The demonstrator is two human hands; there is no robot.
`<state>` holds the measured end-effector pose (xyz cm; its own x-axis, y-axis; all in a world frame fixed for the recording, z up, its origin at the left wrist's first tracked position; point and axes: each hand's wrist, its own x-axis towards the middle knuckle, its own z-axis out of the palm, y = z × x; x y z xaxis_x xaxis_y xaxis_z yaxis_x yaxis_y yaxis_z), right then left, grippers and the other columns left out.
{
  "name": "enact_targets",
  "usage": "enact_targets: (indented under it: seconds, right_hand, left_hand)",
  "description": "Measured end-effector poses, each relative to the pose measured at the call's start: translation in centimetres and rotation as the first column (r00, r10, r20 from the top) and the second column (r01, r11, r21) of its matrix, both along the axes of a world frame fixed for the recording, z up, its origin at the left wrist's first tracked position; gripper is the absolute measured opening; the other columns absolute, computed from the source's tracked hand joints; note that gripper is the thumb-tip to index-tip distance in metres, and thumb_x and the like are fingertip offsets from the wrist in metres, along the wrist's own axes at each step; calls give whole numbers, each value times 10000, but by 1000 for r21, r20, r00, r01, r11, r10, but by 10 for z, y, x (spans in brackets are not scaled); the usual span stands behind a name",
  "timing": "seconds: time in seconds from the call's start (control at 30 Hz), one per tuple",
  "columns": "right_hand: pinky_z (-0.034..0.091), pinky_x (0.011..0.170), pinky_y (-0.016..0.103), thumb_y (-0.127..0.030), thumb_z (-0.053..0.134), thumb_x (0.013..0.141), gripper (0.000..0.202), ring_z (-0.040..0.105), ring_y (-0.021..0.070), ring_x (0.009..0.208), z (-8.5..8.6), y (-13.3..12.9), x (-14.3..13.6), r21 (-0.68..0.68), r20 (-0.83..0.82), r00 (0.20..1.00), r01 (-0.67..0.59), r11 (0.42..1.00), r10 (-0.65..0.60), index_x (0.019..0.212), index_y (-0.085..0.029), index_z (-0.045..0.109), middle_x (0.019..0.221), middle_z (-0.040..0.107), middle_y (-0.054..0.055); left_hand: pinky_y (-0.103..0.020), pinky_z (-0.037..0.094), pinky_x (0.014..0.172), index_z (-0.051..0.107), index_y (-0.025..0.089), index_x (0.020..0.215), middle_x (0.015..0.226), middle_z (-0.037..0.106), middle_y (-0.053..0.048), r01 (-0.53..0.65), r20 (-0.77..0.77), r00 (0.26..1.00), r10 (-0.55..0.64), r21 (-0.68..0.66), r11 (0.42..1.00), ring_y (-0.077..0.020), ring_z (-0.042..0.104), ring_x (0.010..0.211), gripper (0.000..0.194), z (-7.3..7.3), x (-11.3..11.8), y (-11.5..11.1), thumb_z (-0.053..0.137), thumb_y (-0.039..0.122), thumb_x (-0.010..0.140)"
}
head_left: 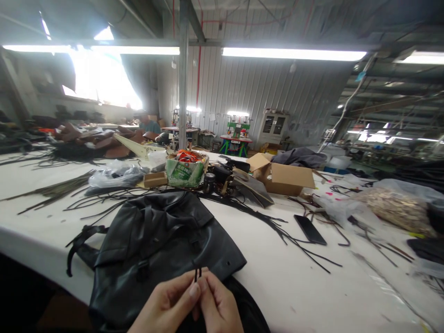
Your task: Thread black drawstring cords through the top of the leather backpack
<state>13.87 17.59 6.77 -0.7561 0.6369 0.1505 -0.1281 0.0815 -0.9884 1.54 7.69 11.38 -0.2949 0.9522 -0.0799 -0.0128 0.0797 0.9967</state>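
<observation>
No writing can be read anywhere. The left hand (166,303) and right hand (218,305) meet low in the head view, fingertips pressed together, pinching the two ends of a thin black cord (197,274) that stick up just above them. Directly beyond the fingers lies a black leather bag (156,240) with buckled straps. Farther off, a green-printed open box (185,171) holds orange pieces, beside an open brown cardboard box (286,178). Right of the fingers a black phone (310,229) lies on the bare white table (294,286).
</observation>
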Motion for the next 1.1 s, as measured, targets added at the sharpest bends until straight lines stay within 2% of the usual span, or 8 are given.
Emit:
enact_targets:
  seconds: [0.13,0.27,0.53,0.67,0.83,0.93,1.03,1.1]
  right_hand:
    - [366,638,288,-853,449,1125,746,548,161,660,0,-1,1,107,93,995,25,994,-35,932,-172,688,717,586,17]
    - [342,592,283,-819,460,1139,725,544,156,630,1,-2,-2,76,43,999,-17,997,13,950,-163,703,701,609,27]
    - [344,552,289,-893,435,1097,797,583,180,568,2,-7,-4,82,121,993,-8,997,-2,910,-167,707,648,664,79]
    - [313,526,281,-931,436,1072,824,537,158,525,4,-9,-8,58,112,994,-18,998,11,904,-167,697,590,597,47]
    - [361,545,280,-876,418,1116,790,597,180,581,16,-10,-8,73,123,992,4,997,-13,936,-160,700,642,612,42]
    - [494,717,288,-700,482,1178,612,682,208,804,41,-4,-3,151,24,999,-27,988,24,986,-171,722,872,720,61]
    - [501,1116,337,-490,543,1192,362,679,249,1240,67,14,9,282,33,998,-58,958,51,1309,-222,756,1324,743,67]
    - [436,1251,390,-488,539,1189,394,617,272,1412,76,29,23,333,90,995,9,943,-41,1454,-257,715,1487,697,69]
  left_hand:
    - [-246,561,773,812,169,1373,1001,790,-84,-102,71,992,101,11,995,-165,636,828,823,2,6,6,740,831,889]
    - [-231,508,690,853,136,1300,885,776,-81,-97,36,995,97,3,995,-141,617,733,817,7,5,7,725,836,899]
    - [-244,500,602,899,154,1168,827,793,-95,-126,231,965,123,0,992,-153,630,654,742,11,4,4,866,794,795]
    - [-253,508,565,886,150,1197,906,820,-110,-146,188,972,143,-1,989,-156,642,640,727,5,1,2,841,779,836]
    - [-247,502,553,871,124,1213,756,759,-65,-160,112,981,156,31,987,-137,614,582,737,0,0,7,817,772,866]
    - [-207,480,560,897,140,1037,789,795,-69,-308,27,951,307,79,948,-126,636,639,572,31,1,14,847,688,879]
    - [-255,634,790,858,135,934,959,850,-95,-338,25,939,342,239,910,-198,780,888,369,97,-9,24,799,498,967]
    - [-249,619,712,803,125,947,934,831,-53,-354,117,935,334,332,874,-147,755,741,276,150,-22,32,802,401,969]
